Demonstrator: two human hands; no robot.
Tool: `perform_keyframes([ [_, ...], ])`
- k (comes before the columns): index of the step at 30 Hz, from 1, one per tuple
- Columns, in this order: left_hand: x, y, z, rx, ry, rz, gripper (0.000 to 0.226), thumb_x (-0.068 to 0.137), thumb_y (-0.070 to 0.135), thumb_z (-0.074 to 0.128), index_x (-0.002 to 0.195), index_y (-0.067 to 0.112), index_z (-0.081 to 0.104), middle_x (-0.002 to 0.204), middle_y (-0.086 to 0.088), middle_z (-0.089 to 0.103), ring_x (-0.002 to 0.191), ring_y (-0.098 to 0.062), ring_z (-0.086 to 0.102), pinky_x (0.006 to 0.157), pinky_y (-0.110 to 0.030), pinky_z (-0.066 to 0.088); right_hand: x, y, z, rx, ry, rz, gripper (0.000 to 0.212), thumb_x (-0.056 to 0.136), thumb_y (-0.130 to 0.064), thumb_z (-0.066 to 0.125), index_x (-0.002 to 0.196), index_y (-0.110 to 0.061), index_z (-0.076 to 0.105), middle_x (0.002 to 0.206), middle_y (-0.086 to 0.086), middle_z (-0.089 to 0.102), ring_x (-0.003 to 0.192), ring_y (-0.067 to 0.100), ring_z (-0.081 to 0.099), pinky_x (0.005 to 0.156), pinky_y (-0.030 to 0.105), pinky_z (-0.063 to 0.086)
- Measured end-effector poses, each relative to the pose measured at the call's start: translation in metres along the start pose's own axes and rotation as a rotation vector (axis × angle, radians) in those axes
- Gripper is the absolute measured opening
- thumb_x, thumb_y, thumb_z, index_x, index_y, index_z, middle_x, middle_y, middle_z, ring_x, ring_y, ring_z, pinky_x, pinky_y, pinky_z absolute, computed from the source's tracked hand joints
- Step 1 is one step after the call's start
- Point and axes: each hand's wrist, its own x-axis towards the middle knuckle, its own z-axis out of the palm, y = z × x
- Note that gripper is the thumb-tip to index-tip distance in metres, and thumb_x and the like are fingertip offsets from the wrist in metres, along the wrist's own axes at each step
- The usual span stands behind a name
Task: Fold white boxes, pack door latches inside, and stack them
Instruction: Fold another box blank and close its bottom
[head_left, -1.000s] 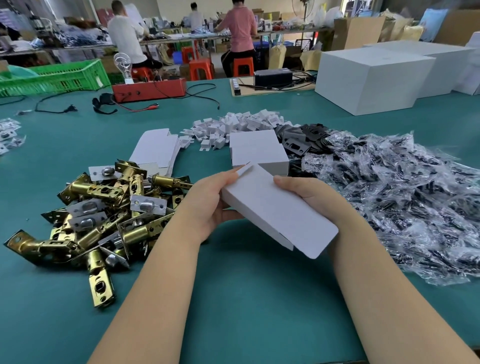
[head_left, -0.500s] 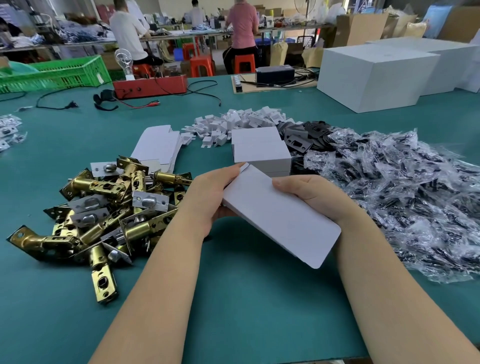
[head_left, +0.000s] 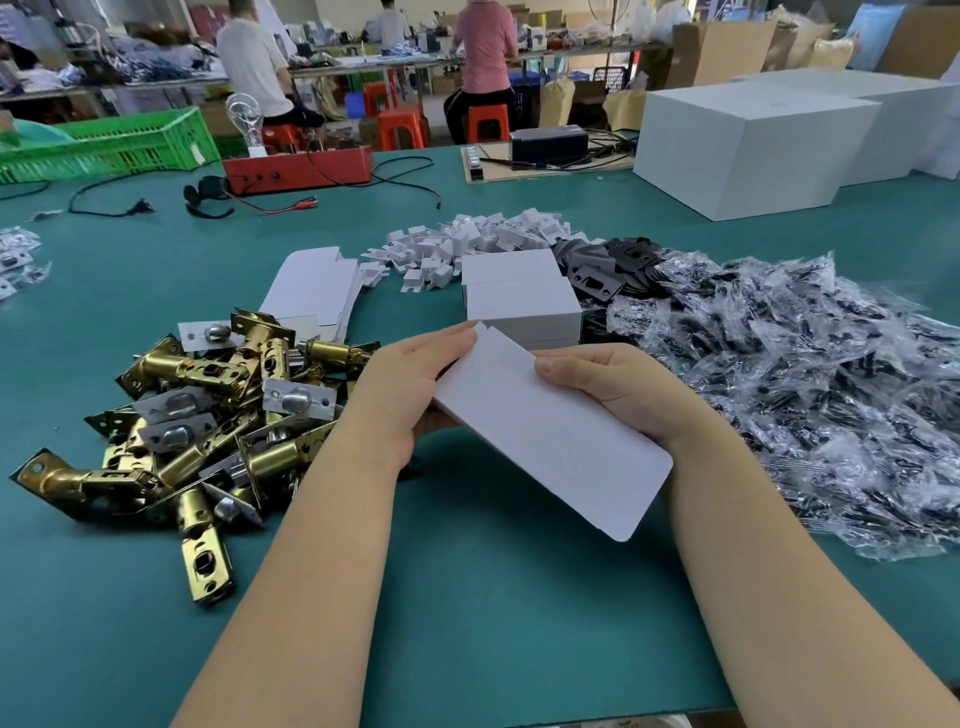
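Above the green table (head_left: 467, 597), left hand (head_left: 402, 395) and right hand (head_left: 618, 389) grip a white box blank (head_left: 550, 436), fingers hidden beneath. Brass door latches (head_left: 208, 415) lie heaped left; folded boxes (head_left: 519, 301) behind, partly covered.

Bare desk (head_left: 467, 623) lies near of the latches (head_left: 208, 415); bags (head_left: 805, 389) block its right, boxes (head_left: 522, 301) beyond.

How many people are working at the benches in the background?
3. One in a white shirt sits at the left, one in a pink shirt sits in the middle, and a third is further back between them. Clutter may hide others.
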Motion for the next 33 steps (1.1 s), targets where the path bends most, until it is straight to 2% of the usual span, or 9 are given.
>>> perform_keyframes([
  [5,-0.003,0.000,0.008,0.005,-0.078,0.008,0.017,0.085,0.032,0.065,0.094,0.028,0.079,0.102,0.002,0.073,0.087,-0.016,0.065,0.066,-0.032,0.056,-0.001,-0.001,0.001,-0.040,0.057,-0.007,0.012,0.081,-0.029,0.071,0.087,-0.023,0.079,0.084,0.007,0.075,0.063,0.017,0.069,0.052,0.022,0.052],
  [8,-0.005,-0.002,0.011,-0.009,-0.188,0.008,0.025,0.081,0.039,0.066,0.099,0.026,0.078,0.106,0.001,0.073,0.096,-0.019,0.067,0.074,-0.035,0.058,-0.002,-0.003,-0.001,-0.093,0.121,0.015,0.014,0.085,-0.030,0.068,0.077,-0.027,0.079,0.077,0.003,0.075,0.057,0.014,0.068,0.047,0.020,0.049],
  [11,-0.004,-0.002,0.007,-0.029,-0.305,0.026,0.024,0.093,0.031,0.057,0.110,0.028,0.074,0.118,0.002,0.070,0.108,-0.019,0.066,0.076,-0.030,0.056,-0.002,-0.004,-0.004,-0.076,0.137,0.022,0.016,0.086,-0.029,0.067,0.074,-0.026,0.079,0.074,0.002,0.074,0.053,0.013,0.067,0.046,0.019,0.048],
  [14,-0.002,-0.003,0.002,-0.021,-0.390,0.015,0.029,0.086,0.022,0.056,0.105,0.033,0.075,0.117,0.003,0.070,0.100,-0.014,0.068,0.073,-0.026,0.056,-0.002,-0.003,-0.004,-0.055,0.125,0.032,0.015,0.086,-0.030,0.067,0.077,-0.027,0.079,0.077,0.004,0.075,0.056,0.015,0.067,0.049,0.021,0.051],
  [18,0.000,-0.008,0.010,-0.118,-0.273,0.082,0.027,0.091,0.008,0.058,0.105,0.025,0.074,0.108,-0.003,0.072,0.088,-0.015,0.067,0.070,-0.028,0.056,0.001,-0.004,-0.003,0.023,0.174,0.096,0.019,0.085,-0.032,0.069,0.078,-0.017,0.077,0.076,0.005,0.074,0.056,0.017,0.068,0.047,0.022,0.050],
  [22,0.000,-0.012,0.019,-0.074,-0.119,0.241,0.023,0.095,0.017,0.058,0.117,0.019,0.067,0.106,-0.001,0.070,0.094,-0.012,0.064,0.067,-0.026,0.056,0.001,-0.006,-0.005,0.132,0.252,0.168,0.024,0.085,-0.036,0.068,0.075,-0.015,0.070,0.067,0.004,0.072,0.050,0.019,0.066,0.044,0.023,0.051],
  [29,-0.002,-0.013,0.021,0.049,-0.039,0.269,0.020,0.095,0.020,0.059,0.095,0.031,0.076,0.101,-0.004,0.067,0.091,-0.017,0.061,0.065,-0.026,0.057,0.000,-0.005,-0.011,0.181,0.259,0.204,0.026,0.084,-0.037,0.068,0.071,-0.014,0.070,0.062,0.004,0.070,0.044,0.018,0.063,0.039,0.021,0.046],
  [31,-0.003,-0.010,0.020,0.156,-0.022,0.315,0.022,0.094,0.031,0.060,0.113,0.031,0.071,0.108,0.000,0.067,0.097,-0.017,0.061,0.066,-0.025,0.056,0.002,-0.003,-0.009,0.203,0.280,0.204,0.026,0.085,-0.036,0.068,0.071,-0.014,0.069,0.059,0.003,0.069,0.043,0.017,0.063,0.037,0.020,0.045],
  [33,-0.005,-0.014,0.020,0.335,-0.098,0.364,0.064,0.082,0.052,0.061,0.141,0.031,0.046,0.128,0.004,0.057,0.113,-0.015,0.057,0.081,-0.031,0.055,0.006,-0.001,-0.005,0.282,0.301,0.163,0.025,0.090,-0.031,0.063,0.073,-0.013,0.067,0.056,0.001,0.067,0.042,0.015,0.062,0.036,0.019,0.044],
])
